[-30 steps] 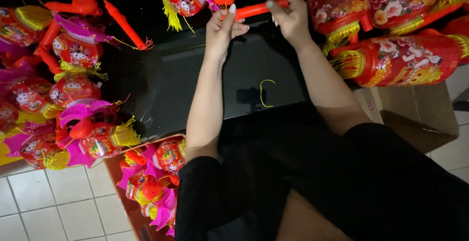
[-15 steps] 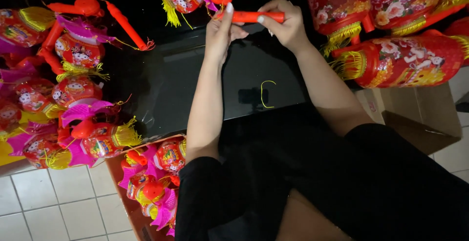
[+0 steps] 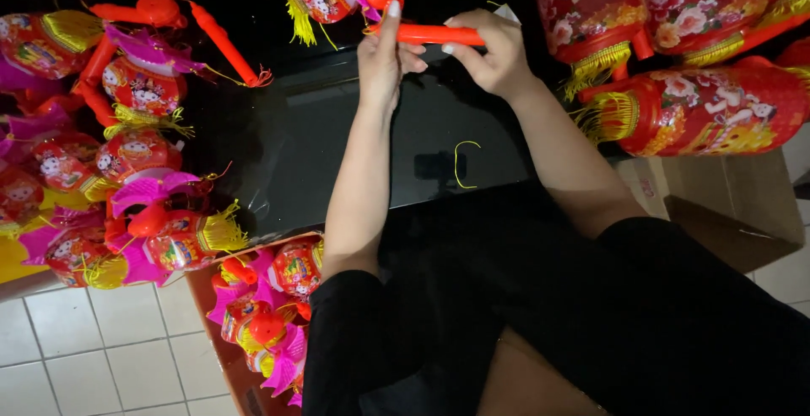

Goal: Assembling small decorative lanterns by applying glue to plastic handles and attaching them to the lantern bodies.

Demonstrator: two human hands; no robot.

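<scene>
Orange lantern stick (image 3: 434, 35) sits clenched in right hand (image 3: 489, 49); left hand (image 3: 384, 57) fingers pinch its end.

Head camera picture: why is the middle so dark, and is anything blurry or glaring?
Head view: the glossy black table top reflects little light; the black clothing also reads dark. The left hand and right hand on the orange plastic stick look sharp. The red drum lanterns are bright, without glare.
</scene>
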